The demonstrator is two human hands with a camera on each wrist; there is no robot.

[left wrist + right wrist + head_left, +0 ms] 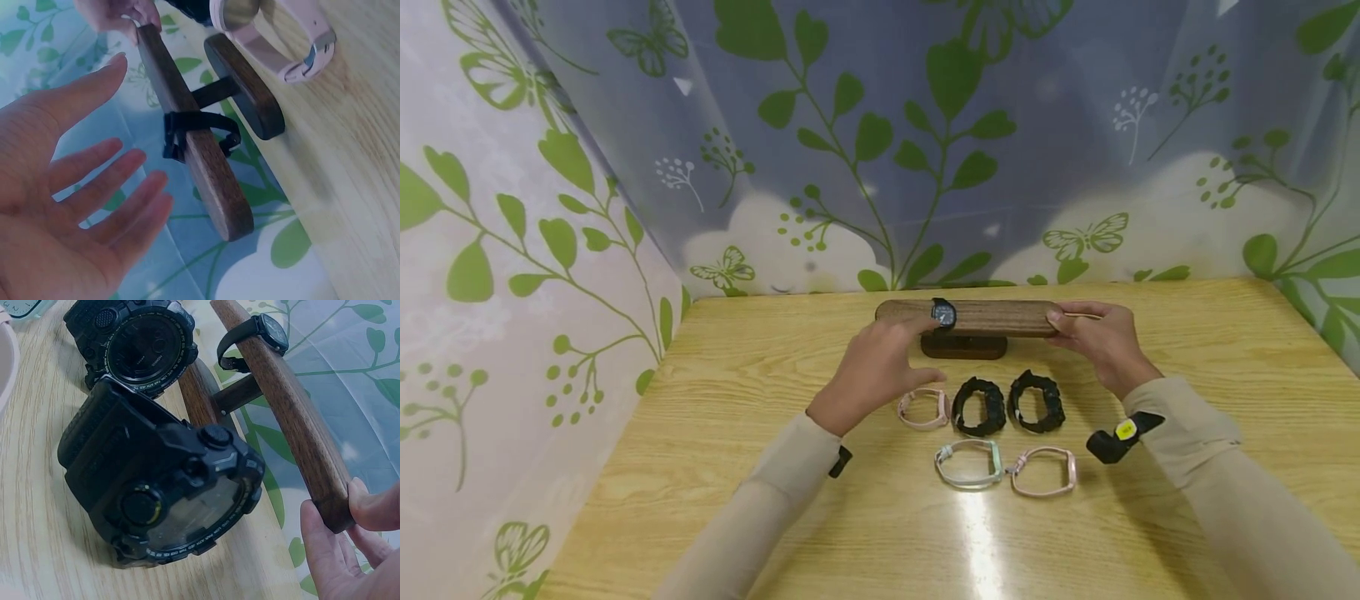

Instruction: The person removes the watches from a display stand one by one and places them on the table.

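A dark wooden watch stand [1000, 317] with a T-shaped bar and a short base [964, 347] stands toward the table's back. A small black wristwatch [943, 315] is strapped round the bar, left of its middle. My right hand [1097, 340] pinches the bar's right end between thumb and fingers, as the right wrist view also shows. Close to the wristwatch is my left hand [880, 367]; in the left wrist view its fingers [125, 206] are spread and nothing lies in the palm. The strap loops under the bar [212, 187].
In front of the stand are two chunky black watches [992, 408] [1056, 404], two pink watches [942, 408] [1071, 472] and a mint-green watch [997, 458], all on their sides. A leaf-patterned curtain [880, 208] hangs behind the wooden table [737, 400].
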